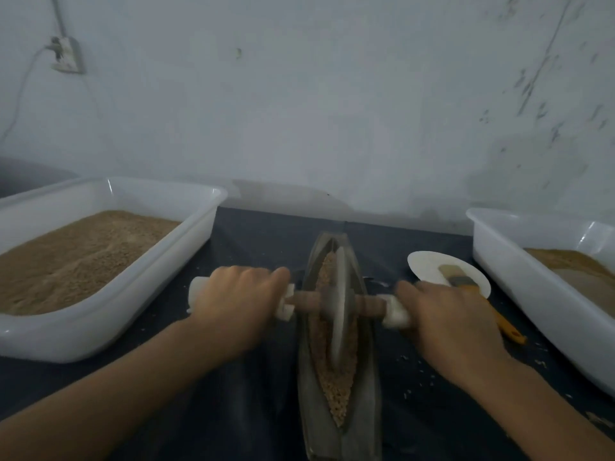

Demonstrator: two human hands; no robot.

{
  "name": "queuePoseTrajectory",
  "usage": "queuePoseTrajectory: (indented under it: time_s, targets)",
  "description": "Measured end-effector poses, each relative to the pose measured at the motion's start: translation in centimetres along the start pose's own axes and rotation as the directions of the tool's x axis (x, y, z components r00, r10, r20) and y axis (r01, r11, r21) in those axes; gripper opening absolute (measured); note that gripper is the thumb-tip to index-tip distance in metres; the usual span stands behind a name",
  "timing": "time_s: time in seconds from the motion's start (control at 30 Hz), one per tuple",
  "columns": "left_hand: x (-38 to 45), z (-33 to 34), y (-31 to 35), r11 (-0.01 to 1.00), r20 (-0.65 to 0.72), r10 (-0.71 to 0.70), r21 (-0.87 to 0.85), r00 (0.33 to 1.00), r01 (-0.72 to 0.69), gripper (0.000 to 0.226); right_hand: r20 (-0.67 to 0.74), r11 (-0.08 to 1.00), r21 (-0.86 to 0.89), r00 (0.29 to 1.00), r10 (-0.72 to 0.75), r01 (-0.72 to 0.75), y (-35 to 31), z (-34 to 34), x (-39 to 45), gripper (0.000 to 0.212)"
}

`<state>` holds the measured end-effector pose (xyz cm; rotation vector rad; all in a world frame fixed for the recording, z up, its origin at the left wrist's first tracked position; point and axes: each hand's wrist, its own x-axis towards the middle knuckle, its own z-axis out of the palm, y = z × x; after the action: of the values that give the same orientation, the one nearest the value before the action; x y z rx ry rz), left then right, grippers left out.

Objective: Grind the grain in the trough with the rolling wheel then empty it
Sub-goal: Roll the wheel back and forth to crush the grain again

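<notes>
Left hand (233, 302) fingers curled tight round the white-wrapped left end of the brown wooden axle (301, 302); right hand (447, 316) wrapped the same way round the white-wrapped right end. Axle runs through a grey disc-shaped rolling wheel (337, 304), standing upright in the long narrow boat-shaped grey trough (307, 377). Tan grain (336, 394) lies along the trough groove, both sides of wheel. Trough sits on dark cloth-covered table (239, 377), between two white plastic tubs: left tub (109, 314) full of brown grain, right tub (532, 314) partly filled. Small white plate (429, 264) with yellow-handled brush (466, 284) just behind right hand.
</notes>
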<state>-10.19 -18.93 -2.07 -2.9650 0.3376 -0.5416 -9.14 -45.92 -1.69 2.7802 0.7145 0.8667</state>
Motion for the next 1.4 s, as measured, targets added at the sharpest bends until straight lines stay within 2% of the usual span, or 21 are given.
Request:
queuePoseTrajectory:
  time_s: [0.07, 0.13, 0.2, 0.3, 0.37, 0.47, 0.6, 0.7, 0.87, 0.97, 1.03, 1.13, 1.2, 1.3, 1.4]
  targets:
    - [-2.3, -1.6, 0.4, 0.99, -0.065, 0.133, 0.061, 0.989, -0.129, 0.041, 0.003, 0.998, 0.062, 1.0, -0.005, 0.005, -0.1, -1.0, -2.5, 0.053]
    - [-3.5, -2.8, 0.7, 0.98, -0.147, 0.196, 0.071, 0.97, -0.187, 0.049, 0.106, 0.995, 0.097, 0.994, 0.017, -0.028, -0.1, -1.4, -3.8, 0.052]
    - [-3.4, -2.8, 0.9, 0.978, -0.084, 0.175, 0.126, 0.981, -0.164, 0.046, 0.231, 0.997, 0.051, 0.972, 0.045, -0.058, 0.0, -1.2, -4.0, 0.045]
    - [-0.8, -1.5, 1.0, 0.986, -0.082, 0.087, 0.149, 0.993, -0.074, 0.033, 0.208, 0.993, 0.08, 0.976, 0.071, -0.089, 0.6, 0.2, -2.8, 0.037]
    - [1.6, -0.2, 0.6, 0.989, -0.085, 0.048, 0.147, 0.995, -0.035, 0.03, 0.273, 0.991, 0.061, 0.957, 0.096, -0.117, 1.0, 1.5, -0.9, 0.026]
    - [5.2, 2.0, -0.2, 0.991, -0.125, 0.001, 0.135, 0.992, 0.016, 0.029, 0.178, 0.99, 0.011, 0.975, 0.135, -0.139, 2.0, 4.1, 2.8, 0.021]
    - [8.2, 2.8, -1.2, 0.985, -0.171, -0.028, 0.161, 0.985, 0.056, 0.029, 0.141, 0.979, -0.017, 0.969, 0.203, -0.203, 2.6, 6.1, 6.5, 0.022]
    - [7.8, 2.2, -0.7, 0.986, -0.158, -0.016, 0.161, 0.987, 0.042, 0.027, 0.118, 0.977, -0.005, 0.97, 0.213, -0.214, 2.2, 5.8, 6.1, 0.018]
    - [1.1, 0.4, 0.5, 0.989, -0.112, 0.055, 0.141, 0.992, -0.039, 0.043, 0.184, 0.997, 0.057, 0.982, 0.04, -0.051, 1.5, 2.0, 0.6, 0.021]
    - [-2.8, -1.3, 0.1, 0.982, -0.14, 0.183, 0.08, 0.973, -0.173, 0.056, 0.022, 0.997, 0.056, 0.999, -0.046, 0.044, 0.6, -1.3, -2.8, 0.04]
    - [-4.2, -2.2, -0.2, 0.979, -0.162, 0.202, 0.052, 0.966, -0.196, 0.056, -0.026, 0.998, 0.027, 0.998, -0.053, 0.054, 0.1, -2.7, -4.1, 0.045]
    - [-3.7, -2.0, -0.2, 0.984, -0.114, 0.156, 0.108, 0.981, -0.144, 0.057, -0.031, 0.999, 0.027, 0.999, -0.033, 0.034, -0.1, -2.2, -4.1, 0.047]
    - [-1.8, -0.5, -0.2, 0.976, -0.108, 0.125, 0.19, 0.986, -0.103, 0.046, -0.007, 1.0, 0.006, 1.0, -0.01, 0.01, 0.1, -0.7, -3.0, 0.046]
    - [1.6, 1.8, -0.8, 0.992, -0.085, -0.008, 0.129, 0.996, 0.018, 0.026, 0.038, 0.991, -0.131, 0.999, 0.039, -0.034, 0.7, 1.6, 0.5, 0.036]
    - [5.0, 3.4, -1.8, 0.998, -0.102, -0.043, 0.035, 0.994, 0.046, 0.023, 0.052, 0.985, -0.152, 0.995, 0.091, -0.082, 1.5, 3.3, 4.8, 0.025]
